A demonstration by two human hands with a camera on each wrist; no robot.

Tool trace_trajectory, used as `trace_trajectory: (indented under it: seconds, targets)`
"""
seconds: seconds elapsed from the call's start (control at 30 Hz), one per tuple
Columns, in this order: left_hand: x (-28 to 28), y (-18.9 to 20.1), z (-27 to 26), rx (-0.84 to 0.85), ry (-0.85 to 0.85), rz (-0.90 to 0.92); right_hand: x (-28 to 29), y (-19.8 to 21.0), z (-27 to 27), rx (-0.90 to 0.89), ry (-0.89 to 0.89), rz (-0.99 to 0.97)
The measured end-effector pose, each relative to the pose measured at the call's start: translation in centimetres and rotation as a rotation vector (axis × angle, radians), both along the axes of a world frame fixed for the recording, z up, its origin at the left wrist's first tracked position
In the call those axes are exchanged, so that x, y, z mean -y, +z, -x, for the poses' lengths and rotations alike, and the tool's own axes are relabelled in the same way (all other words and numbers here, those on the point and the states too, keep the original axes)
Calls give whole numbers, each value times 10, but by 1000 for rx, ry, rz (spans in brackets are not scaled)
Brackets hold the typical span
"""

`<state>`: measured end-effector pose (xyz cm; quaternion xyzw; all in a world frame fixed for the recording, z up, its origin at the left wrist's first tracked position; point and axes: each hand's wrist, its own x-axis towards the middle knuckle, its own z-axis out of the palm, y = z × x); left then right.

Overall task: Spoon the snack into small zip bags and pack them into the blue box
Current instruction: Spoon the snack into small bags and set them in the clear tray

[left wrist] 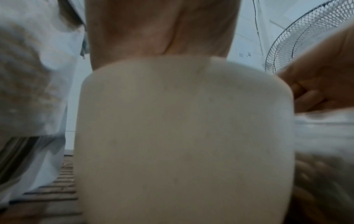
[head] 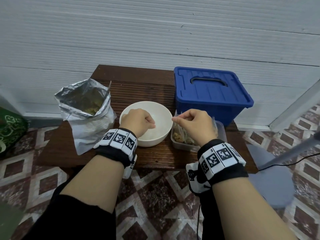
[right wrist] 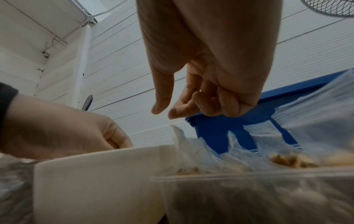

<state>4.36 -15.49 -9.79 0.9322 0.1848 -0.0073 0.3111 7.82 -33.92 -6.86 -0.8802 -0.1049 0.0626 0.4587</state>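
filled clear zip bags point(head: 180, 135) stand in the clear plastic tub point(head: 220, 130) at 3 o'clock of the white bowl point(head: 161, 110); lidded blue box point(head: 211, 94) at 1.

right hand point(head: 194, 125) curled over the bags, thumb+forefinger just apart, holding nothing. left hand point(head: 136, 121) curled in the bowl; contents hidden.

prob. packing step: next needs a bag pinched, lid off.

right wrist cam shows the finger gap.
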Motion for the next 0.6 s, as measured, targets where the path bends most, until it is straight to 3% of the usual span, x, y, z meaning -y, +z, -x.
trace_trajectory:
  seconds: [0.17, 0.4, 0.6]
  targets:
    - [-5, 17, 5, 88, 41, 79, -4, -1, 2, 3, 27, -35]
    - [2, 31, 15, 193, -73, 230, -14, 5, 11, -18, 130, -133]
    - [7, 27, 13, 315, 34, 382, -18, 4, 14, -38, 158, -141]
